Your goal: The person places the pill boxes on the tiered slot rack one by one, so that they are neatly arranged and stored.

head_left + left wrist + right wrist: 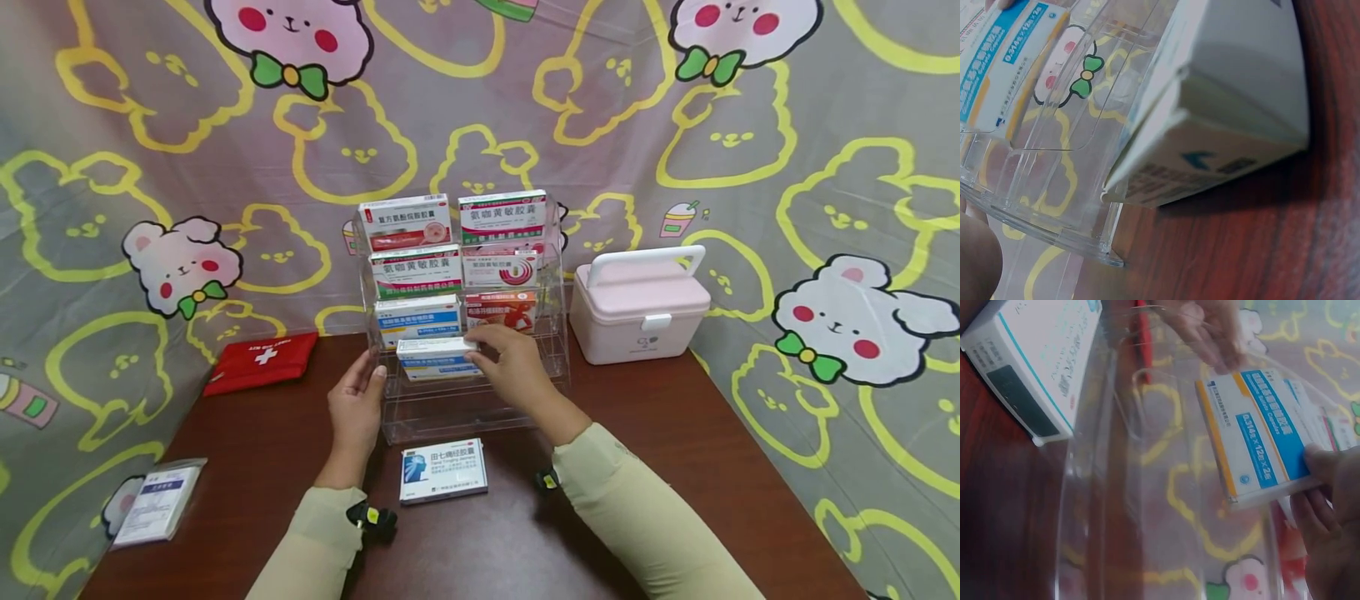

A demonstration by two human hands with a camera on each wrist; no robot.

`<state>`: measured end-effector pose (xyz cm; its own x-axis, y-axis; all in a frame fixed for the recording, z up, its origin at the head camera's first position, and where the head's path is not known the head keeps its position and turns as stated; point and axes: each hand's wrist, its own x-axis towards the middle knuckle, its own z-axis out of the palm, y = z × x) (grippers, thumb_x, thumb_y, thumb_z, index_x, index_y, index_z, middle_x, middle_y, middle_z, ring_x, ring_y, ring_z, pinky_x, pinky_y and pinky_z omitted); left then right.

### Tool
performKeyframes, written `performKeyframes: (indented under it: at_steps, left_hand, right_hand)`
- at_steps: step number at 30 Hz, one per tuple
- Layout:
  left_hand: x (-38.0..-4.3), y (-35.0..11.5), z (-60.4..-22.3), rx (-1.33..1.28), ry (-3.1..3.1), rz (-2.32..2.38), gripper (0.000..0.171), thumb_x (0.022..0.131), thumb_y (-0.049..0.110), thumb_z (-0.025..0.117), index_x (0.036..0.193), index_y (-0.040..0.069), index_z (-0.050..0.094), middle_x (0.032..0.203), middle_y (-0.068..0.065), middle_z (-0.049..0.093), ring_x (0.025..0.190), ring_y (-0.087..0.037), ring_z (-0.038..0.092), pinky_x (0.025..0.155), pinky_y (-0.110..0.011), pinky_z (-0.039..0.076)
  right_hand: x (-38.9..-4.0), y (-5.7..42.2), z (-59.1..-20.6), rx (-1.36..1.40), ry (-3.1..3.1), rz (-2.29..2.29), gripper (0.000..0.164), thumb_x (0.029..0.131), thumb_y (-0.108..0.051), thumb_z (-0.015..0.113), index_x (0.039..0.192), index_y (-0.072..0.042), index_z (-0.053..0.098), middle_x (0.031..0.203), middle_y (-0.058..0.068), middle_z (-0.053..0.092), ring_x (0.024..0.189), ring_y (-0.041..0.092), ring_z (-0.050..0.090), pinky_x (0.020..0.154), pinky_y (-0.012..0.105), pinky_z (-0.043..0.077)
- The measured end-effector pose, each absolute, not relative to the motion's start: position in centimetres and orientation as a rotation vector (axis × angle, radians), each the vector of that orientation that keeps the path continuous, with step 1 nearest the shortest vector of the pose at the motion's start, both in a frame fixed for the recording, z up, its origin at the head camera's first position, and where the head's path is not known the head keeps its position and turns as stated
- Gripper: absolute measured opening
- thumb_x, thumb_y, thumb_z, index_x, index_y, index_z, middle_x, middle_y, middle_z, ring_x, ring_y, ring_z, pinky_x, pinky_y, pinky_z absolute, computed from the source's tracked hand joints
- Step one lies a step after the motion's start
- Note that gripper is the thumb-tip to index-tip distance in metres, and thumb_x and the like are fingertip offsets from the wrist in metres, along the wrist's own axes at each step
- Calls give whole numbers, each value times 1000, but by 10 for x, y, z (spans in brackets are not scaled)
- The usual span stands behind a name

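In the head view my right hand pinches the right end of a white-and-blue capsule box, thumb in front. The box is tilted at a lower tier of the clear display rack. In the right wrist view the same box sits between thumb and fingers of the right hand. My left hand is beside the rack's left side, fingers loosely bent; whether it touches the panel is hard to tell. Below the rack, a white capsule box with a blue head picture lies flat on the table.
Several medicine boxes fill the rack's upper tiers in two columns. A red first-aid pouch lies left of the rack, a bagged white packet nearer the left edge. A pink-and-white case with a raised handle stands at right.
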<state>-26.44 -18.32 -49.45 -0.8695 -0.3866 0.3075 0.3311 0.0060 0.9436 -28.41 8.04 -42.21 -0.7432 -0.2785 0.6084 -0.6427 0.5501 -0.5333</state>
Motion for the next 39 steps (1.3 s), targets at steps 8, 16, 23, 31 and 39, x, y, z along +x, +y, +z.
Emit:
performKeyframes:
  at_steps: [8, 16, 23, 31, 39]
  left_hand:
    - [-265, -182, -494, 49, -1751, -1941, 44, 103, -2, 71, 147, -5, 65, 152, -23, 64, 132, -3, 65, 104, -12, 53]
    - [-262, -182, -490, 85, -1786, -1944, 46, 104, 0, 70, 150, -3, 63, 155, -21, 61, 139, -13, 64, 105, -12, 53]
    - [-263, -182, -491, 63, -1743, -1969, 45, 104, -2, 70, 149, -4, 64, 154, -23, 62, 129, 0, 66, 104, -13, 54]
    - [-264, -181, -491, 34, -1726, -1969, 45, 103, -3, 71, 148, -5, 64, 153, -26, 62, 125, 1, 68, 103, -12, 54]
    - [-263, -181, -493, 47, -1739, -1966, 45, 103, -2, 71, 148, -5, 64, 153, -25, 62, 127, 0, 67, 103, -12, 54]
  right_hand:
    - [-291, 70, -435, 757, -2341, 1069, 29, 94, -17, 87, 121, -8, 81, 126, 10, 80, 122, 26, 75, 103, 43, 62]
    - [-291, 63, -440, 734, -2332, 1070, 29, 94, -18, 88, 121, -8, 83, 125, 8, 81, 120, 26, 75, 104, 43, 62]
    - [-292, 58, -440, 734, -2345, 1062, 29, 95, -20, 87, 121, -8, 83, 126, 8, 80, 121, 25, 74, 104, 40, 62]
    - [-290, 56, -440, 716, -2351, 1049, 32, 96, -18, 86, 125, -6, 81, 129, 10, 79, 124, 27, 74, 105, 40, 62]
    - [-287, 63, -448, 721, -2279, 1037, 38, 93, -17, 89, 129, -8, 78, 128, 9, 78, 113, 24, 77, 91, 37, 66]
